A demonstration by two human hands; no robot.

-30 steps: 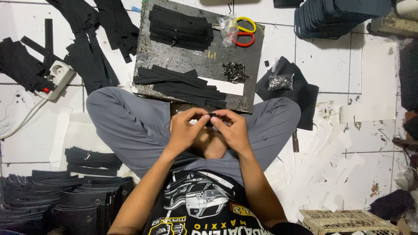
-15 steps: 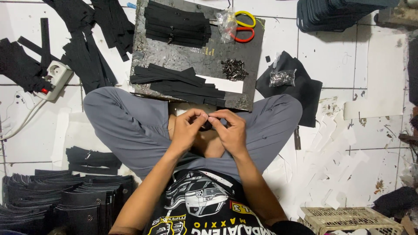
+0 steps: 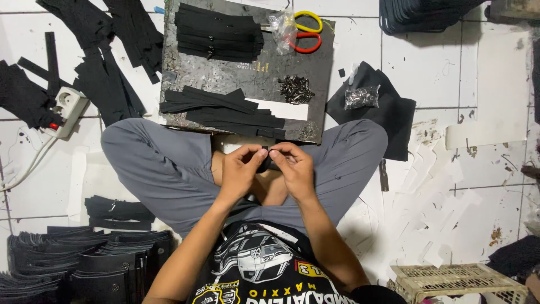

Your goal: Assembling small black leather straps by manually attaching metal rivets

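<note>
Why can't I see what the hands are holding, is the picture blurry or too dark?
In the head view the light is even and the picture sharp; the left hand and right hand cover most of the small black piece, and its black surface shows no detail. The scissors show clearly.

Seated cross-legged; dressed in plain grey trousers (image 3: 163, 169), loose at the knees and creased along the thighs. Black short-sleeved T-shirt (image 3: 264, 270) with a large chest print: a white-and-grey racing helmet graphic, yellow lettering beneath, a small red-and-yellow patch to one side (seen upside down from the head camera). Forearms bare from elbow down. Left hand (image 3: 241, 169) and right hand (image 3: 295, 169) ungloved, without rings or watch.
</note>
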